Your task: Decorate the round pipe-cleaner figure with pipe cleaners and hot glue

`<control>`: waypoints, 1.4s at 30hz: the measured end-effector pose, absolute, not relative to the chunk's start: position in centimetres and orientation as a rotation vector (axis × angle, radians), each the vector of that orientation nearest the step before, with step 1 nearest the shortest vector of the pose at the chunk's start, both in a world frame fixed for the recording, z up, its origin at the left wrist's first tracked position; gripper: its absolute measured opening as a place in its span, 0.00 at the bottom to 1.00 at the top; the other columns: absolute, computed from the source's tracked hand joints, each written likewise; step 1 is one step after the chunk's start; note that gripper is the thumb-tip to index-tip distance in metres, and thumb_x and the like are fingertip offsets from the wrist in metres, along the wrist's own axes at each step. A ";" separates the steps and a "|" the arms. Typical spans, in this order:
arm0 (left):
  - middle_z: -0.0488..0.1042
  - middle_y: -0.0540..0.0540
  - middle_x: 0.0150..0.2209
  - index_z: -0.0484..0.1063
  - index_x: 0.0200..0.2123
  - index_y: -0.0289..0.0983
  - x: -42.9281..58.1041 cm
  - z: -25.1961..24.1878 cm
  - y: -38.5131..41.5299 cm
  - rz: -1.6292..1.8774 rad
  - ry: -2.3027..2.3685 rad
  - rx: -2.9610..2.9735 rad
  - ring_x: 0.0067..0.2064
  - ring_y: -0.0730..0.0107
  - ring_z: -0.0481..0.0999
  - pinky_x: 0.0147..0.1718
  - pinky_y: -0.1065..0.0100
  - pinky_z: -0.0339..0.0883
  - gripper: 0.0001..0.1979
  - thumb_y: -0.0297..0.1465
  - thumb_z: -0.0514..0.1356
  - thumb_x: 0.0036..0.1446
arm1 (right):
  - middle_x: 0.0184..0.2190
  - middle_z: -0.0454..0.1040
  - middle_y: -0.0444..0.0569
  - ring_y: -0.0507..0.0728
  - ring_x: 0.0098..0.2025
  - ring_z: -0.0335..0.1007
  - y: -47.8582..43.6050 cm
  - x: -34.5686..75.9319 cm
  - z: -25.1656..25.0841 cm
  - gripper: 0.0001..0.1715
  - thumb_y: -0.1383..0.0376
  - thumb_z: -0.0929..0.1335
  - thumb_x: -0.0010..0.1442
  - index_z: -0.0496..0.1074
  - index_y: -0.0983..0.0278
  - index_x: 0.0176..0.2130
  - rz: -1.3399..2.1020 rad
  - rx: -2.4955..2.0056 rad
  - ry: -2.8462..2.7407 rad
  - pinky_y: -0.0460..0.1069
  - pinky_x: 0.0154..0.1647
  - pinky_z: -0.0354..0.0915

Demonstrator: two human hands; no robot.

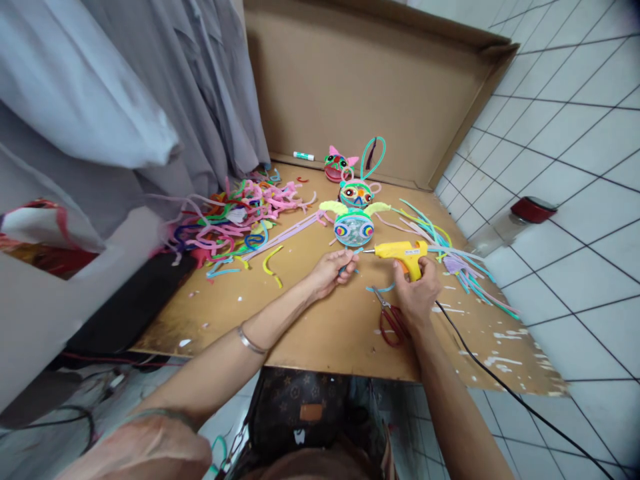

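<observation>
My right hand (417,287) is wrapped round the grip of a yellow glue gun (400,252), whose nozzle points left. Just left of that nozzle, my left hand (334,272) pinches a short blue fuzzy stem (358,251) between thumb and fingers. Behind both hands stands a colourful craft figure (354,228) with a round body, yellow-green wings and pink loops. Red-handled scissors (391,319) lie beside my right wrist, partly hidden by it, with a blue stem piece (383,289) at their tip.
Tangled fuzzy stems (240,220) cover the table's left; more stems (453,257) lie at right. A red craft head (339,165) and glue stick (303,156) sit at the back by a cardboard panel (370,87). A black cord (500,380) crosses the right edge.
</observation>
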State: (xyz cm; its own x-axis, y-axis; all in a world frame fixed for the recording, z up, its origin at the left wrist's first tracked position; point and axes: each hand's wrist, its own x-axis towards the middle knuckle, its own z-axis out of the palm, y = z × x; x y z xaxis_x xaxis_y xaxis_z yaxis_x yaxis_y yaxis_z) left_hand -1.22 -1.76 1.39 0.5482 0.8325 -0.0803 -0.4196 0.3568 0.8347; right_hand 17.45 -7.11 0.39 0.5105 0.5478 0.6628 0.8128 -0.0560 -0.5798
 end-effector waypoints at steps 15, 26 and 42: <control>0.65 0.55 0.18 0.68 0.33 0.32 -0.9 1.5 -2.0 0.950 0.525 0.871 0.17 0.84 0.54 0.17 0.77 0.43 0.18 0.39 0.68 0.50 | 0.32 0.76 0.54 0.60 0.30 0.71 -7.0 17.4 0.5 0.30 0.46 0.66 0.50 0.69 0.66 0.42 -0.294 -1.738 -1.149 0.53 0.35 0.66; 0.66 0.54 0.18 0.68 0.32 0.32 -1.0 1.8 -2.1 0.966 0.554 0.877 0.17 0.84 0.55 0.18 0.78 0.44 0.15 0.38 0.67 0.52 | 0.33 0.76 0.55 0.59 0.30 0.70 -6.9 17.5 0.2 0.28 0.47 0.66 0.51 0.69 0.66 0.42 -0.333 -1.732 -1.174 0.53 0.35 0.66; 0.67 0.54 0.17 0.65 0.28 0.34 -0.9 1.5 -1.6 1.071 0.650 0.935 0.17 0.84 0.56 0.18 0.77 0.46 0.16 0.39 0.66 0.54 | 0.30 0.74 0.51 0.58 0.28 0.69 -7.0 17.4 0.3 0.26 0.47 0.67 0.50 0.68 0.65 0.40 -0.315 -1.705 -1.141 0.52 0.33 0.65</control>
State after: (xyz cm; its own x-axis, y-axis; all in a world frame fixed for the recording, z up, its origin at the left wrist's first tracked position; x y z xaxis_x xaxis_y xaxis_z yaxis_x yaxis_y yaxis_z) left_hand -0.86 -1.64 1.48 0.3630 0.9317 -0.0094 -0.4384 0.1797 0.8806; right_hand 17.38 -6.96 0.35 0.5175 0.5370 0.6662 0.8029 -0.0355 -0.5950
